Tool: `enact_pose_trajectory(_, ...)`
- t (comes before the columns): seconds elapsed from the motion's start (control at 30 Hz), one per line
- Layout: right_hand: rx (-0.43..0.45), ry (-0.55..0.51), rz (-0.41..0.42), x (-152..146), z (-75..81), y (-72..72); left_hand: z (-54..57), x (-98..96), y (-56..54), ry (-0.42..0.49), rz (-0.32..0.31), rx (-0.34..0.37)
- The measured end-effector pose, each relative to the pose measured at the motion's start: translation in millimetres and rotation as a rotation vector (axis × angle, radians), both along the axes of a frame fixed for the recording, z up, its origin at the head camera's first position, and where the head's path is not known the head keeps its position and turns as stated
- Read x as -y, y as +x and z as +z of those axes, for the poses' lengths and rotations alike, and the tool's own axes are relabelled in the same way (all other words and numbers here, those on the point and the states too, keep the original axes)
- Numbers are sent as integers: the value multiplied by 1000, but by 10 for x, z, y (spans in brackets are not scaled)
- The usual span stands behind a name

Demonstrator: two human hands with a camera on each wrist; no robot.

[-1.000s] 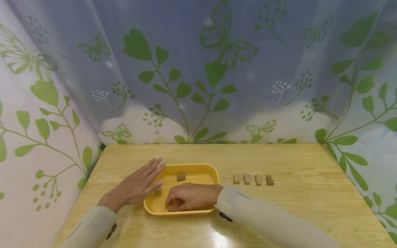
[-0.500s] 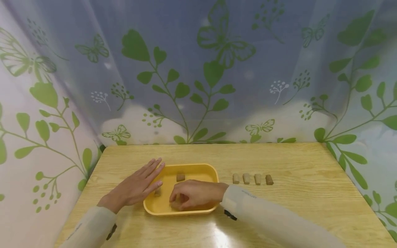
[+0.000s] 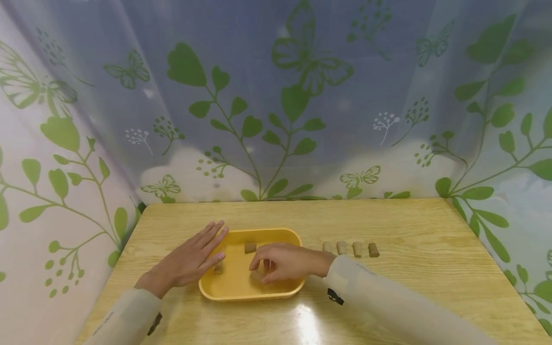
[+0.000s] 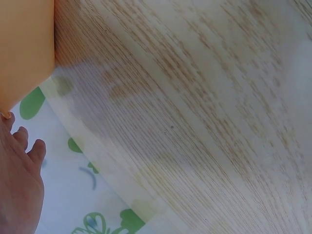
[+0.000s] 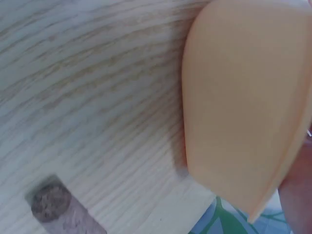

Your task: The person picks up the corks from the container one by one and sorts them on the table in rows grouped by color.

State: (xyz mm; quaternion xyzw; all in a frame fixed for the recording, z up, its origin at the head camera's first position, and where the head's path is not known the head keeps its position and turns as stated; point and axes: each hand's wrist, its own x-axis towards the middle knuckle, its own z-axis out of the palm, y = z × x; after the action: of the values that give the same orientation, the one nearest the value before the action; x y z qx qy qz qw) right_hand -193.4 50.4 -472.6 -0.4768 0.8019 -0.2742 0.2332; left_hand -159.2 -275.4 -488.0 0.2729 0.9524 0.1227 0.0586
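Observation:
A yellow tray stands on the table, with one cork near its back wall and another cork at its left end. My left hand lies with straight fingers over the tray's left rim, its thumb close above that left cork. Over the tray's right half, my right hand has curled fingers and pinches a cork, which the fingers partly cover. In the left wrist view, the hand touches the tray's outer side. The right wrist view shows the tray's outer wall.
Right of the tray, several corks stand in a row on the wooden table; the rightmost cork is darker. One cork of these shows in the right wrist view. A leaf-and-butterfly curtain hangs behind the table and along both sides.
My right hand has moved right and slightly back, lifting the pinched cork from the tray's front wall. The left hand has stayed in place at the rim.

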Motion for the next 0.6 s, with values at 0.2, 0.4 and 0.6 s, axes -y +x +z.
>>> enact_pose_trajectory(0.2,21,-38,-43,-129,80,-11,-11,4,1,-2,5,5)
enact_pose_trajectory(0.4,10,-103,-80,-291,183,-7,-4,-6,8,-2,1,-2)
enact_pose_trajectory(0.6,-28,-151,-109,-443,270,6,3,-5,17,10,-13,-27)
